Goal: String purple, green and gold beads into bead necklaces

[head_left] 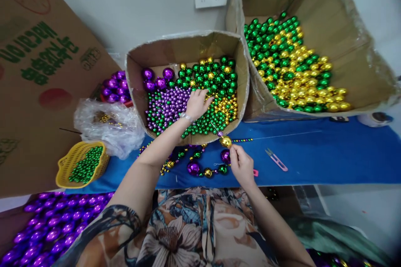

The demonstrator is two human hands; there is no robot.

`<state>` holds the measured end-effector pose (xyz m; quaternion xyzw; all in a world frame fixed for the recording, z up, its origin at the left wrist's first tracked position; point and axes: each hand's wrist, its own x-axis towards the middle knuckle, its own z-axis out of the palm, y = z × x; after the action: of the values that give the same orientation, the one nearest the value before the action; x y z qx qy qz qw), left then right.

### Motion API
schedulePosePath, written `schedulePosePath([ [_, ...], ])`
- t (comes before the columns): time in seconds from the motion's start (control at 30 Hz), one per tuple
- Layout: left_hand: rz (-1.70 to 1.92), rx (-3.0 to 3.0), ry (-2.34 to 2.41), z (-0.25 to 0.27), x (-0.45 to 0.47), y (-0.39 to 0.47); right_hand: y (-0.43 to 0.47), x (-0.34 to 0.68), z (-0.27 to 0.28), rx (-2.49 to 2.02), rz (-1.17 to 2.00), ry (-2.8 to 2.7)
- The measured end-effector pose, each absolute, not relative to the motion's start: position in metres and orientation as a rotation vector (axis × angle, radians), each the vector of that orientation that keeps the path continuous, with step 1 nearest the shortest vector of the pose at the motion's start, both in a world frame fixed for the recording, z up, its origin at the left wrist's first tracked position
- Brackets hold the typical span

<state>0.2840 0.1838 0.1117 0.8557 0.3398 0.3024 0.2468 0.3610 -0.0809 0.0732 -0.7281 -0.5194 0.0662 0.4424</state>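
My left hand [197,104] reaches into the middle cardboard box [188,46], over small beads, its thumb apart from the other fingers and its fingertips partly hidden. Around it lie small purple beads [171,102], green beads [219,77] and gold beads [228,106]. My right hand [242,164] is closed at a large gold bead [225,142] just in front of the box. A small purple bead [220,134] sits beyond it on a thin needle [214,126]. Below, a strand of beads with a large purple bead [193,168] lies on the blue cloth [313,154].
Thread snips [276,159] lie to the right. A larger carton [360,62] with green and gold beads stands at the back right. On the left are a yellow basket [67,171] of green beads, a clear plastic bag [125,133] and a tall carton [37,104].
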Motion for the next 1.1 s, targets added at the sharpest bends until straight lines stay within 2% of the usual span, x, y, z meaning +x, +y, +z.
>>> schedulePosePath([
  [0.13,0.677,2.576,1.145,0.101,0.319,0.213,-0.080,0.360,0.075,-1.795,0.135,-1.294],
  [0.23,0.696,2.548,1.109,0.100,0.321,0.213,-0.081,0.362,0.078,-1.805,0.112,-1.290],
  [0.47,0.838,2.006,0.670,0.106,0.258,0.162,-0.083,0.370,0.078,-1.826,0.043,-1.296],
  [0.7,0.825,2.057,0.645,0.109,0.213,0.116,-0.080,0.369,0.072,-1.813,0.045,-1.392],
  [1.1,0.875,2.162,0.627,0.113,0.201,0.110,-0.083,0.368,0.064,-1.834,-0.019,-1.493],
])
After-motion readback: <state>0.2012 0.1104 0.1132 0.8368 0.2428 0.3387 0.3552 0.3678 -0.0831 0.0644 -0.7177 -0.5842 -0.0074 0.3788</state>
